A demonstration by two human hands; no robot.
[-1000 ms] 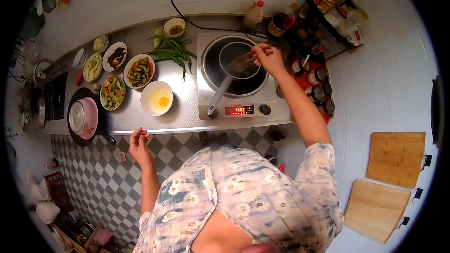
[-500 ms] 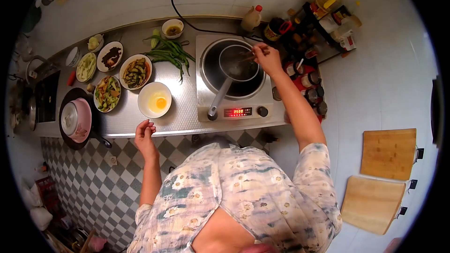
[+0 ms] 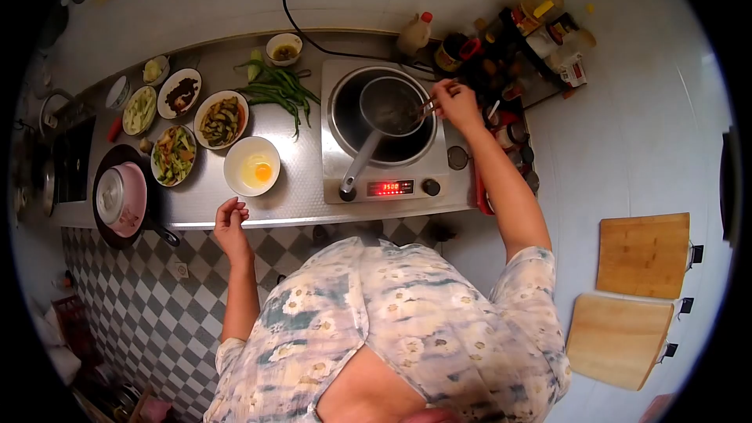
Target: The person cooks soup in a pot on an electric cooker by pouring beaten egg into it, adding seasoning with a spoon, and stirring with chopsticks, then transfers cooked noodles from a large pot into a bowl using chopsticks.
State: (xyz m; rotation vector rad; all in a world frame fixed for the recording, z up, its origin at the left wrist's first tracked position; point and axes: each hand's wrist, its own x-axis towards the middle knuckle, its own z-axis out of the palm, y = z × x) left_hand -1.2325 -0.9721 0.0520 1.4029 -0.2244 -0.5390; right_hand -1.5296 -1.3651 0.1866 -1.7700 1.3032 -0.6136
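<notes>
Right hand [image 3: 458, 104]: raised over the far right edge of the round grey metal saucepan [image 3: 385, 96], fingers closed in a pinch around a pair of thin brown chopsticks [image 3: 427, 106]. The tips reach down into the pan; the contents are dark and unclear, and contact with the base cannot be confirmed.

The saucepan sits within the wide black round top of the silver electric cooker [image 3: 411, 172], its grey handle pointing to the near left. The red lit display [image 3: 391, 188] on the near side appears to read 3500; a black knob [image 3: 430, 186] is to its right.

Left hand [image 3: 232, 227]: held at the near edge of the silver metal counter [image 3: 305, 188], fingers loosely curled and partly open, no object seen in the grasp. Nearest to it, just beyond, stands a white round bowl [image 3: 236, 169] containing raw egg with a yellow yolk [image 3: 262, 173].

Long green peppers [image 3: 276, 94] lie beyond the bowl, left of the cooker. A pink basin [image 3: 135, 197] rests in a black frying pan [image 3: 117, 242] at far left.
</notes>
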